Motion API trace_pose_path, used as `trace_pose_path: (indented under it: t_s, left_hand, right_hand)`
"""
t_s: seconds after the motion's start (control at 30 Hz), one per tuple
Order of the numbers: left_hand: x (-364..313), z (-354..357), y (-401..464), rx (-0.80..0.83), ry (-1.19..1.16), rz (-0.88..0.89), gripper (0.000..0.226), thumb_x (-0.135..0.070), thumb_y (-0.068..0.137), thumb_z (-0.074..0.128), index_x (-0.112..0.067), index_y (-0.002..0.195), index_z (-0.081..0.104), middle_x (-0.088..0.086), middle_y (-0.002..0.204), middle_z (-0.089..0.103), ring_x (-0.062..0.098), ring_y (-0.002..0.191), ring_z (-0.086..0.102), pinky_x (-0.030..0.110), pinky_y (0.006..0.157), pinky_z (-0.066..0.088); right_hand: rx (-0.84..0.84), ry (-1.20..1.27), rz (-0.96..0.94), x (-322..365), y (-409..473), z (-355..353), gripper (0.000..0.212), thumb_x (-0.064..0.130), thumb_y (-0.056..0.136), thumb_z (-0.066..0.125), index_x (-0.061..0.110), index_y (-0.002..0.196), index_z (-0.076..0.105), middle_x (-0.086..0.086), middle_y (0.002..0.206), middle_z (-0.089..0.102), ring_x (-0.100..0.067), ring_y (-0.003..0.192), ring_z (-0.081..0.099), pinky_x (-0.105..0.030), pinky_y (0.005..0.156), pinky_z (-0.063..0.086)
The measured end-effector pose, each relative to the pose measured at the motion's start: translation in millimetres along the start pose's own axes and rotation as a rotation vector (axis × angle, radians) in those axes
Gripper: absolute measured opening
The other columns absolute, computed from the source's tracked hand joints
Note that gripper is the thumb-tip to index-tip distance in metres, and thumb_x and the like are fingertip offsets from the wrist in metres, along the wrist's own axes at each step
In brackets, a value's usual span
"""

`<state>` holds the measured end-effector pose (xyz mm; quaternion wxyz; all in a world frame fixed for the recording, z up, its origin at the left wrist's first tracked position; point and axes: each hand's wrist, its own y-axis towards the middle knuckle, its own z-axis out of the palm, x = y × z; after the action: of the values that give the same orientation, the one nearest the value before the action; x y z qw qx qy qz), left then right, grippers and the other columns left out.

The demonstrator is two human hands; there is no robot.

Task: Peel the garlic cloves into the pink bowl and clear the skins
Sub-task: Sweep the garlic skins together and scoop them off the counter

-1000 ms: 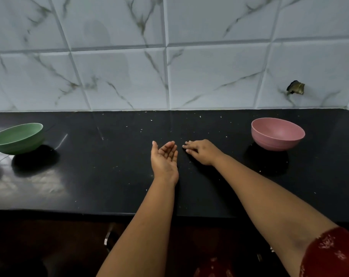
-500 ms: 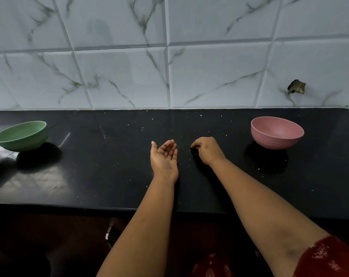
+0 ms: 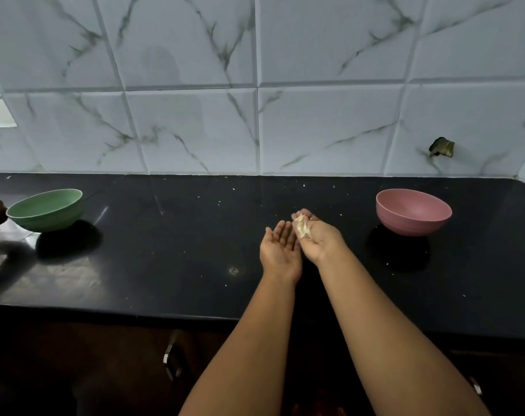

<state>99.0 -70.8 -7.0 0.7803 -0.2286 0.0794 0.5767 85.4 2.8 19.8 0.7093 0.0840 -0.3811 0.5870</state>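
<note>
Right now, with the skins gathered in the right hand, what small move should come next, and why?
Probably tip the right hand so the garlic skins drop into the left hand, which is cupped palm-up right beside it. More flecks dot the countertop.

Only 1 view is given, from a wide-angle camera worn on the person's head, looking forward and down across a black counter [image 3: 135, 265] toward a marbled tile wall [image 3: 315, 115] at 12 o'clock. It sits close above the forearms, which enter from 6 o'clock, with a green bowl [image 3: 46, 210] far out at 9 o'clock and a pink bowl [image 3: 413, 211] toward 2 o'clock, and straight lines bend at the frame edges
</note>
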Motion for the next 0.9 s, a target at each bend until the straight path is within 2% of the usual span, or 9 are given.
trace_pose_path:
  t_s: [0.1,0.23,0.3,0.43,0.53,0.63,0.67,0.8,0.9]
  left_hand:
    - [1.4,3.7,-0.6,0.024,-0.078,-0.040,0.045,-0.031,0.107,0.029,-0.001,0.103,0.063,0.018,0.106,0.067,0.031,0.106,0.063,0.041,0.102,0.046]
    - [2.1,0.7,-7.2,0.066,-0.108,-0.100,0.046,-0.030,0.107,0.029,-0.006,0.091,0.065,0.013,0.084,0.073,0.026,0.089,0.066,0.037,0.077,0.050]
    - [1.4,-0.1,-8.9,0.087,-0.123,-0.127,0.044,-0.031,0.106,0.031,-0.009,0.090,0.064,0.010,0.082,0.071,0.023,0.086,0.064,0.034,0.076,0.050]
    - [-0.2,-1.0,-8.6,0.093,-0.218,-0.165,0.038,-0.029,0.106,0.033,-0.010,0.089,0.062,0.008,0.088,0.068,0.022,0.087,0.063,0.034,0.076,0.049]
    - [-2.8,-1.8,-9.1,0.128,-0.294,-0.175,0.038,-0.028,0.106,0.032,-0.009,0.090,0.062,0.010,0.085,0.071,0.023,0.084,0.067,0.035,0.072,0.053]
    - [-5.6,0.1,-11.7,0.155,-0.313,-0.154,0.040,-0.027,0.106,0.031,-0.008,0.086,0.060,0.011,0.078,0.071,0.024,0.069,0.073,0.030,0.057,0.060]
    - [-6.2,0.9,-13.1,0.163,-0.314,-0.150,0.041,-0.027,0.107,0.031,-0.007,0.086,0.061,0.011,0.076,0.071,0.025,0.066,0.073,0.032,0.054,0.060]
    - [-10.1,4.0,-15.5,0.173,-0.286,-0.160,0.037,-0.028,0.106,0.037,-0.005,0.093,0.063,0.013,0.077,0.072,0.025,0.066,0.073,0.031,0.052,0.059]
    - [-12.5,2.4,-16.3,0.203,-0.319,-0.183,0.040,-0.029,0.106,0.035,-0.002,0.096,0.062,0.015,0.085,0.070,0.027,0.076,0.071,0.032,0.057,0.061]
  right_hand:
    - [-0.119,-0.180,-0.103,-17.8,-13.1,4.5,0.027,-0.008,0.091,0.041,0.007,0.093,0.063,-0.012,0.081,0.066,-0.022,0.070,0.069,-0.031,0.053,0.056]
    - [-0.123,-0.422,-0.272,-31.9,-13.0,6.8,0.035,0.000,0.085,0.035,0.015,0.091,0.066,-0.010,0.084,0.068,-0.024,0.078,0.070,-0.044,0.070,0.062]
    - [-0.089,-0.553,-0.337,-31.9,-14.3,7.7,0.036,0.005,0.083,0.036,0.021,0.087,0.067,-0.006,0.085,0.068,-0.023,0.080,0.068,-0.045,0.075,0.061]
    - [-0.047,-0.754,-0.421,-30.3,-23.7,13.0,0.037,0.007,0.085,0.037,0.027,0.088,0.067,0.001,0.101,0.069,-0.021,0.093,0.067,-0.044,0.085,0.058]
    - [0.004,-0.854,-0.503,-33.9,-25.9,8.8,0.040,0.000,0.092,0.037,0.028,0.097,0.066,0.007,0.105,0.066,-0.011,0.095,0.066,-0.033,0.086,0.057]
    - [-0.029,-0.900,-0.692,-35.6,-31.6,5.4,0.037,-0.002,0.095,0.044,0.023,0.106,0.070,0.018,0.092,0.062,0.004,0.080,0.064,-0.010,0.067,0.052]
    - [-0.053,-0.889,-0.766,-36.0,-32.7,4.7,0.034,-0.003,0.094,0.048,0.019,0.104,0.072,0.018,0.086,0.062,0.008,0.075,0.064,-0.007,0.062,0.051]
    - [-0.083,-0.899,-0.955,-36.6,-36.7,5.6,0.015,0.001,0.083,0.068,0.014,0.086,0.075,0.005,0.080,0.070,-0.005,0.075,0.069,-0.018,0.069,0.058]
    - [-0.079,-0.990,-1.023,-36.8,-36.7,6.7,0.018,0.003,0.077,0.072,0.020,0.076,0.070,0.004,0.083,0.068,-0.004,0.076,0.065,-0.008,0.066,0.051]
